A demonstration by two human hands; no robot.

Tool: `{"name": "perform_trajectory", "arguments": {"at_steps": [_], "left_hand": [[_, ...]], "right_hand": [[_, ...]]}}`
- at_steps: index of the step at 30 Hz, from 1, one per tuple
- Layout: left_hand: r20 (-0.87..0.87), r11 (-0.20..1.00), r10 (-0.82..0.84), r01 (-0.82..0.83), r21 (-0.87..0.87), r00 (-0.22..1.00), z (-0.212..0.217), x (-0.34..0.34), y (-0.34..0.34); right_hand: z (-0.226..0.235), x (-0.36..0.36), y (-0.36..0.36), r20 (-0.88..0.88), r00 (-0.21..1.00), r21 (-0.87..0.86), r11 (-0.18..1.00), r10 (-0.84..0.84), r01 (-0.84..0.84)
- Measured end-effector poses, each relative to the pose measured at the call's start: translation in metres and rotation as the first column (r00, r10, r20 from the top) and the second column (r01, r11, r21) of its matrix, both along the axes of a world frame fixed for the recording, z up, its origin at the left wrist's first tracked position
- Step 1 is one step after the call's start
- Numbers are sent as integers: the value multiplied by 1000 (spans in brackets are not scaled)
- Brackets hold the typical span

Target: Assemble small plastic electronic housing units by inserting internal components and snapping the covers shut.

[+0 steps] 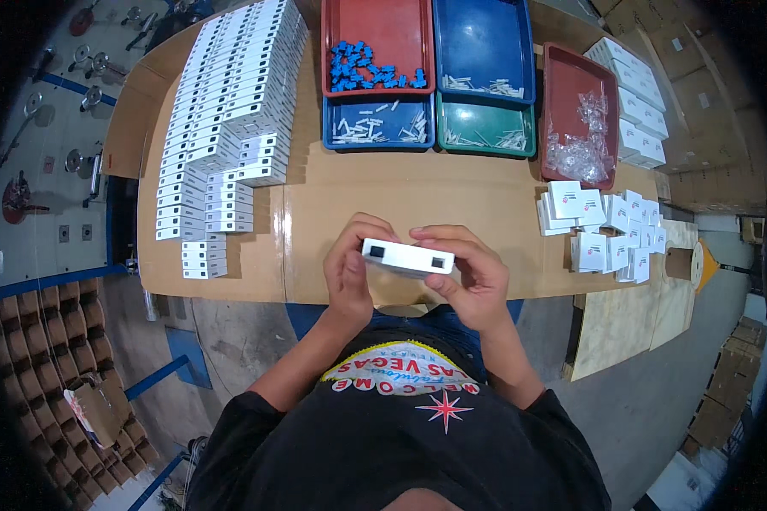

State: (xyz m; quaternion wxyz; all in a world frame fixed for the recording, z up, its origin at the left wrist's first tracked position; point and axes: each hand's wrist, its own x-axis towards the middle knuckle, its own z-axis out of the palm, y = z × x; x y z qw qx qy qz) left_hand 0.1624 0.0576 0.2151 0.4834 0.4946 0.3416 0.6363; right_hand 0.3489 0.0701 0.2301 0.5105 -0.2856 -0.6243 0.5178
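A flat white plastic box [407, 257] with two dark square openings along its near edge is held over the front of the table. My left hand [351, 271] grips its left end, thumb against the side. At the other end, my right hand [479, 277] pinches the box between thumb and fingers beside the second opening. The box's underside is hidden. Rows of similar white boxes [230, 102] stand stacked high on the left of the cardboard-covered table [349, 200].
At the back stand a red bin [375, 25] with blue plastic pieces, two blue bins [485, 43] [341, 146] and a green bin [485, 115] with small white parts. A dark red tray [562, 68] holds clear plastic pieces. Small white packs [588, 251] and white cartons [643, 102] sit right.
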Motion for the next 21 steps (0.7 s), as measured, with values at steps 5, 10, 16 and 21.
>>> {"name": "perform_trajectory", "arguments": {"at_steps": [5, 10, 16, 21], "left_hand": [[-224, 933, 235, -284, -221, 946, 8, 3, 6], [-208, 903, 292, -341, -263, 933, -15, -2, 10], [-177, 937, 142, -190, -293, 974, -18, -8, 14], [-152, 914, -99, 30, -404, 983, -26, 8, 7]], "right_hand": [[3, -20, -9, 17, 1000, -136, 991, -5, 7], [-3, -25, -21, 219, 976, -379, 922, 10, 75], [-17, -36, -14, 136, 982, -411, 895, -128, 173], [-40, -37, 0, 235, 871, -304, 818, -432, 488]]}}
